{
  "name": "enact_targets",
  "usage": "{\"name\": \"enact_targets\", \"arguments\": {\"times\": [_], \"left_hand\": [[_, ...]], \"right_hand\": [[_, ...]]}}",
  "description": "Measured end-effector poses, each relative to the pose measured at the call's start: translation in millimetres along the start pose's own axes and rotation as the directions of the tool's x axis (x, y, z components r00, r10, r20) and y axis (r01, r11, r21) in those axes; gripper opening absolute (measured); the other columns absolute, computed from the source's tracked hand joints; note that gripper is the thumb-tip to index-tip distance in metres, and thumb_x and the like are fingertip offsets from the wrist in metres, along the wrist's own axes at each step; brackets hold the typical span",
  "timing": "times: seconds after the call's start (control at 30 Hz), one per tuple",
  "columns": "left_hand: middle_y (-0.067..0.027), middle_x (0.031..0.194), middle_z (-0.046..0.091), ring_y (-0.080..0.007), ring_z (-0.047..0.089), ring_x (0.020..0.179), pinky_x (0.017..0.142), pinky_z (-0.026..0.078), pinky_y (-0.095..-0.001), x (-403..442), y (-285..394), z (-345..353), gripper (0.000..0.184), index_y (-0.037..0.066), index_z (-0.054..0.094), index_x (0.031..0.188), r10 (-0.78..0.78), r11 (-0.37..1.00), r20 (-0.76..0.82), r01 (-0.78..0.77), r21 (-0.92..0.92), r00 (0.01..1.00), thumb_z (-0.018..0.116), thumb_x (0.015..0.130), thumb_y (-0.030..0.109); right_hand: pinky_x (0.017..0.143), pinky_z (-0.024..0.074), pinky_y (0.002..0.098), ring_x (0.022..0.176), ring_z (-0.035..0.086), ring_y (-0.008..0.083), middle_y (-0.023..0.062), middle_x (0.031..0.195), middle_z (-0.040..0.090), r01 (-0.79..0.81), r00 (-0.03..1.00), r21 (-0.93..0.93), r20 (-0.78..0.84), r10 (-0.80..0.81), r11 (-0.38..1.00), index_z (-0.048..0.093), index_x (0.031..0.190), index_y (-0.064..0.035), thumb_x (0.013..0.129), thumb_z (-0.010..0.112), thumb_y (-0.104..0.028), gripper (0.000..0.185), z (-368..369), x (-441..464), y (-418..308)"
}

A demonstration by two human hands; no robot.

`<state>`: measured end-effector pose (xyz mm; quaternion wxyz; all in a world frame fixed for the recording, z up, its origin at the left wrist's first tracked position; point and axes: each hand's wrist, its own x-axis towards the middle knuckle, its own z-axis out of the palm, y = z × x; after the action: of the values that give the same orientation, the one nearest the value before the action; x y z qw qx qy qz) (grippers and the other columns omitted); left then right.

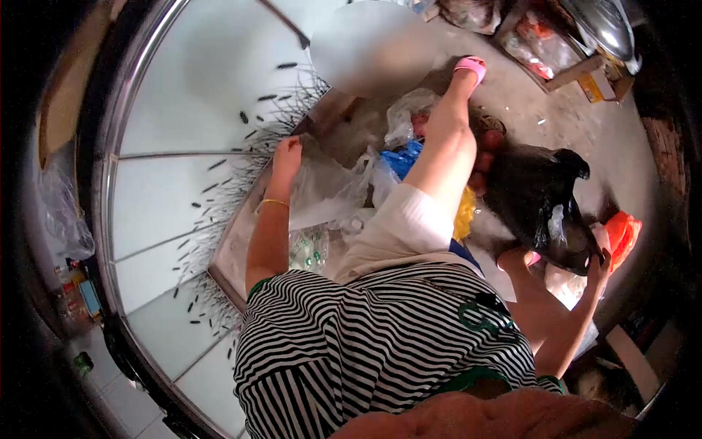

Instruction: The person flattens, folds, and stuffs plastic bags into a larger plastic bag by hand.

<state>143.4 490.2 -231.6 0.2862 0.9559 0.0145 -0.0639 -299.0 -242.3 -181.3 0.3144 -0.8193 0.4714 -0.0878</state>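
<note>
At the left, my left hand (pixel 288 148) is closed, its fingers gathered at the upper edge of a clear plastic bag (pixel 322 179) that hangs down from it. A yellow band circles that wrist. Far to the right, my right hand (pixel 599 262) has its fingers bent around the edge of a black plastic bag (pixel 530 186), whose contents are hidden. Right beside it is an orange-red bag (pixel 622 234). Several round reddish things (pixel 491 140), too dark to name, lie between my leg and the black bag.
Blue (pixel 401 158) and yellow (pixel 465 213) plastic bags lie around my bent leg, which wears a pink slipper (pixel 472 67). White panels with a dark plant pattern (pixel 190 124) stand at left. A box with bags (pixel 545 51) and a shiny metal vessel (pixel 605 28) are at upper right.
</note>
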Motion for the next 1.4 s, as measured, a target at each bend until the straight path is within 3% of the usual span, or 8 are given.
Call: {"name": "enact_targets", "arguments": {"times": [0.13,0.2,0.27,0.47,0.73,0.9,1.03,1.4], "left_hand": [[-0.0189,0.096,0.064,-0.0315,0.06,0.095,0.089,0.043,-0.0415,-41,-110,62,0.031,0.003,0.064,0.097,-0.339,0.94,0.195,0.327,0.094,0.92,0.053,0.076,0.022],[-0.0207,0.121,0.053,-0.0317,0.05,0.114,0.098,0.035,-0.0468,-43,-182,134,0.032,0.007,0.065,0.1,0.16,0.631,0.795,-0.68,0.374,0.585,0.054,0.075,0.024],[-0.0198,0.144,0.026,-0.034,0.027,0.132,0.103,0.024,-0.0544,-91,-47,82,0.03,0.011,0.067,0.1,-0.2,0.938,0.651,-0.049,0.343,0.732,0.051,0.079,0.025],[-0.0173,0.148,0.011,-0.0348,0.012,0.136,0.101,0.02,-0.0608,-97,-36,124,0.038,0.008,0.058,0.116,-0.298,0.783,0.779,-0.325,0.53,0.552,0.049,0.083,0.025],[-0.0148,0.1,0.059,-0.0283,0.056,0.099,0.087,0.043,-0.0387,-33,-187,214,0.026,0.002,0.058,0.101,0.029,0.943,0.236,-0.105,0.315,0.971,0.052,0.078,0.015],[-0.0074,0.085,0.057,-0.0171,0.054,0.081,0.075,0.044,-0.0289,19,-30,28,0.02,0.001,0.057,0.094,-0.188,0.724,-0.146,0.036,-0.689,0.971,0.054,0.074,0.005],[-0.0055,0.094,0.055,-0.0194,0.055,0.087,0.08,0.047,-0.033,30,72,-53,0.019,0.004,0.057,0.093,-0.012,-0.092,-0.09,-0.091,-0.992,0.996,0.05,0.076,0.004],[-0.0139,0.113,0.057,-0.0282,0.056,0.101,0.087,0.045,-0.0419,-30,313,-116,0.041,-0.001,0.052,0.115,0.241,-0.339,-0.023,0.062,-0.939,0.97,0.038,0.089,0.027]], "right_hand": [[0.084,0.0441,0.0395,0.098,0.056,0.0326,0.022,0.108,0.057,0.038,0.989,-0.452,-0.111,-0.099,0.891,0.046,0.123,-0.0021,0.079,0.058,-0.024,0.051,-9,1,-19],[0.085,0.0438,0.0431,0.102,0.053,0.036,0.0227,0.113,0.054,0.087,0.986,-0.465,-0.089,-0.144,0.881,0.045,0.125,-0.005,0.078,0.059,-0.023,0.052,-17,7,-14],[0.088,0.0421,0.044,0.105,0.051,0.0374,0.0235,0.114,0.053,0.099,0.966,-0.575,-0.139,-0.216,0.812,0.045,0.125,-0.0049,0.079,0.059,-0.023,0.052,-15,-3,-43],[0.098,0.0355,0.0436,0.115,0.044,0.0371,0.0208,0.122,0.05,0.168,0.949,-0.603,-0.117,-0.294,0.78,0.048,0.124,-0.0047,0.077,0.06,-0.03,0.054,-24,2,-47],[0.093,0.0396,0.045,0.111,0.045,0.0349,0.0209,0.116,0.051,0.251,0.912,-0.587,-0.124,-0.392,0.769,0.05,0.121,-0.0072,0.077,0.064,-0.022,0.049,-16,-4,-88],[0.09,0.0395,0.0402,0.105,0.05,0.0307,0.0167,0.115,0.053,0.527,0.756,-0.484,-0.109,-0.646,0.698,0.05,0.12,-0.0032,0.077,0.061,-0.019,0.047,9,27,-83],[0.087,0.0418,0.0349,0.107,0.049,0.022,0.0097,0.123,0.049,0.172,0.975,0.387,0.068,-0.214,0.906,0.046,0.127,-0.0059,0.083,0.054,-0.026,0.049,69,-38,-219],[0.095,0.0372,0.0417,0.112,0.046,0.0267,0.0115,0.121,0.048,-0.681,0.477,0.677,0.699,-0.532,0.278,0.037,0.132,-0.0104,0.083,0.05,-0.05,0.065,220,-98,-398]]}}
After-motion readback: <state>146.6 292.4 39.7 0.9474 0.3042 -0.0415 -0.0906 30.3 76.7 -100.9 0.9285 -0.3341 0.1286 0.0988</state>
